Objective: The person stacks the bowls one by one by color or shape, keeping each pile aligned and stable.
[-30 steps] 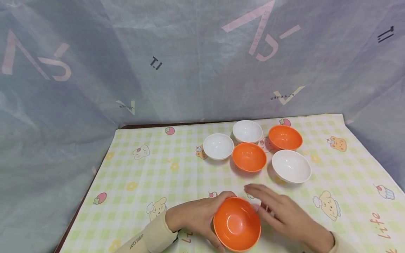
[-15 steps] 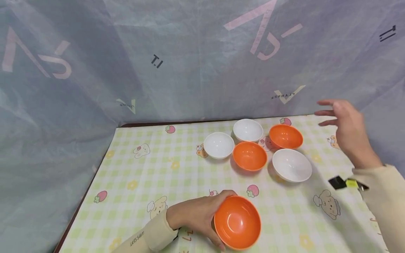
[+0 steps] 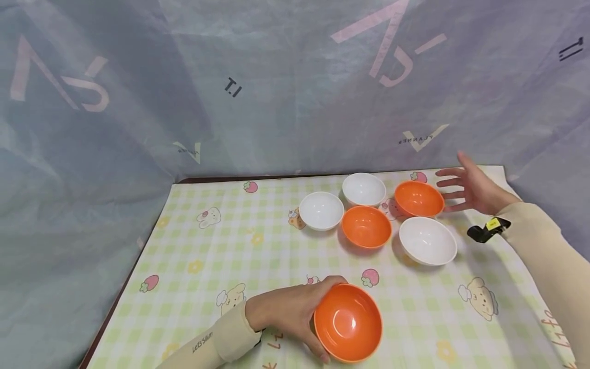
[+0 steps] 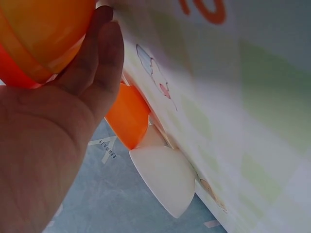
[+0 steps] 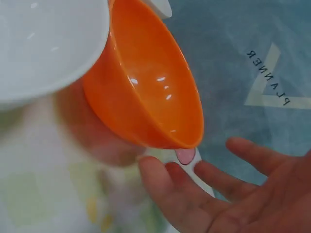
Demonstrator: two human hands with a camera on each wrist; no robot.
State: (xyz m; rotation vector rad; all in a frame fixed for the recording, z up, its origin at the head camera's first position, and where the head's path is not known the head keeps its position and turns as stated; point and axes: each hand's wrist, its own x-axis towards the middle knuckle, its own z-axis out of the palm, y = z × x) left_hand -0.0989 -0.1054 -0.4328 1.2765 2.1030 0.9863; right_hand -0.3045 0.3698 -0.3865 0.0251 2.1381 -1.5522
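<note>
In the head view my left hand [image 3: 301,312] grips the near orange bowl [image 3: 348,323] from its left side, thumb and fingers spread around the wall. From the left wrist view, the fingers [image 4: 108,53] lie against this bowl's underside [image 4: 53,29]. Far to the right, my right hand [image 3: 477,187] is stretched out with fingers apart, beside the right rim of the back orange bowl [image 3: 418,199]. Seen from the right wrist, its fingertips [image 5: 148,167] are just below that bowl's rim, and nothing is in the hand.
A white bowl [image 3: 427,241] stands in front of the back orange bowl. Another orange bowl [image 3: 366,227] and two white bowls, one left [image 3: 321,210] and one behind [image 3: 363,189], stand close by. A checked cloth [image 3: 184,297] covers the table; a grey curtain [image 3: 276,102] hangs behind.
My right hand has left the near orange bowl, swung up to the far right, then come down and left to the back orange bowl. The left hand keeps its grip in place.
</note>
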